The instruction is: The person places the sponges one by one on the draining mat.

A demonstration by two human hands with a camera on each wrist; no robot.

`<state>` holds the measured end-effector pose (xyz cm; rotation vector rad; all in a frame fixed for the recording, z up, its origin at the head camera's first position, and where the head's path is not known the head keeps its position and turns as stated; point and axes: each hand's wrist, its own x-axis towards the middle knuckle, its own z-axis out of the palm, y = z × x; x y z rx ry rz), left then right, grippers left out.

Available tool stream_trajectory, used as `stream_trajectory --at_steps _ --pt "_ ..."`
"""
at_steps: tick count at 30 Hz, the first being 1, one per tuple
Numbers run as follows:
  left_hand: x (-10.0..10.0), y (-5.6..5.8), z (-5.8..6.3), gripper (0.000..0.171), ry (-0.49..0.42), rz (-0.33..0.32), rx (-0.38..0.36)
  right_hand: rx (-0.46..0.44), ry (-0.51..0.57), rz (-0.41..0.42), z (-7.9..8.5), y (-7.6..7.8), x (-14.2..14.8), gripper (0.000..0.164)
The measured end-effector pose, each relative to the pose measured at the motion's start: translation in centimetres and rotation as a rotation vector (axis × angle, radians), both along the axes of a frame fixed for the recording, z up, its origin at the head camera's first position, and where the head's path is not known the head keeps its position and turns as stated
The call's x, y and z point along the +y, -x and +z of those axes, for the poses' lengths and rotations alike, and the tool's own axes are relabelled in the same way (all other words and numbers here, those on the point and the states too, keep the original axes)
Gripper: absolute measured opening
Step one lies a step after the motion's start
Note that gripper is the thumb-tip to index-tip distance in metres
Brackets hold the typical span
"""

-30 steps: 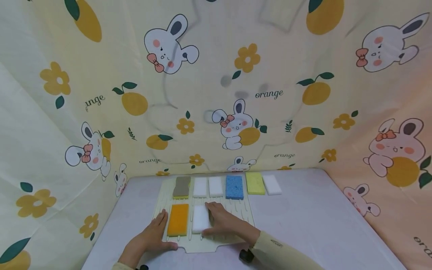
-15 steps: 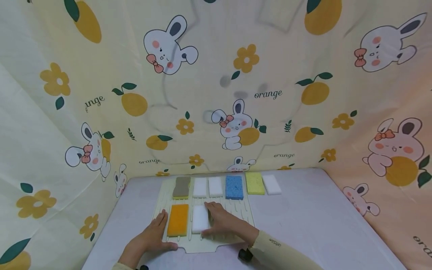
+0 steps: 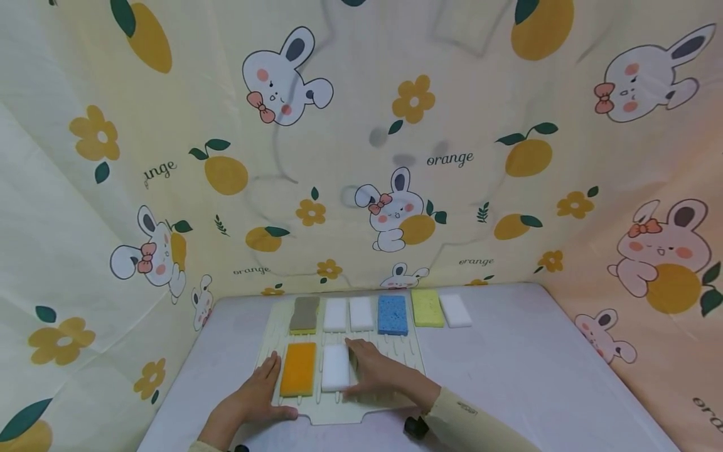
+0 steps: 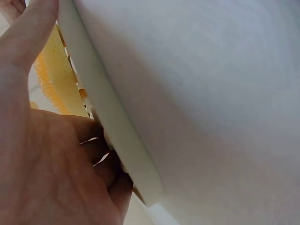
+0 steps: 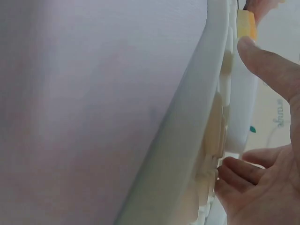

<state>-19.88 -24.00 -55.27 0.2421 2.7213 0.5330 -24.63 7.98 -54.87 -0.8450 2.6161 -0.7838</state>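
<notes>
My left hand [image 3: 253, 392] rests along the left side of a cream ridged draining board [image 3: 336, 414], fingers extended beside an orange sponge [image 3: 297, 369] and thumb at the front edge. In the left wrist view, that hand's fingertips meet the board's rim. On the board, right of the orange sponge, lies a white sponge [image 3: 336, 368]. At its right side is my right hand [image 3: 380, 371], index fingertip by the far corner and thumb near the front corner. The right wrist view shows its thumb and fingers spread, nothing gripped between them.
Along the board's back row lie a grey-topped yellow sponge [image 3: 304, 315], two white sponges [image 3: 335, 314] and a blue sponge [image 3: 392, 314]. Right of them are a yellow-green sponge [image 3: 427, 307] and another white sponge [image 3: 455, 310]. A printed curtain [image 3: 344, 125] surrounds the white tabletop [image 3: 519, 358].
My right thumb has slid slightly right, off the front corner of the white sponge. The left hand and the sponges have stayed in place.
</notes>
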Motion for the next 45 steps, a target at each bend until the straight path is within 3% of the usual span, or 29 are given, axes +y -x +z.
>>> stream_trajectory --at_steps 7,13,16,20,45 --pt "0.0 -0.1 0.1 0.136 -0.006 -0.001 0.009 -0.015 0.009 0.039 0.3 -0.3 1.2 0.118" --pt "0.0 -0.1 0.0 0.136 -0.005 -0.01 0.018 0.073 -0.009 0.079 0.0 -0.4 2.2 0.114" --pt "0.0 -0.1 0.0 0.136 0.001 -0.009 0.018 0.073 0.004 0.072 0.0 -0.6 3.0 0.113" --pt "0.0 -0.2 0.1 0.137 0.002 -0.003 0.014 0.031 0.037 0.032 0.1 -0.8 4.2 0.111" --pt "0.1 -0.3 0.3 0.136 -0.004 -0.019 0.02 0.056 0.135 -0.127 1.2 -0.6 10.8 0.103"
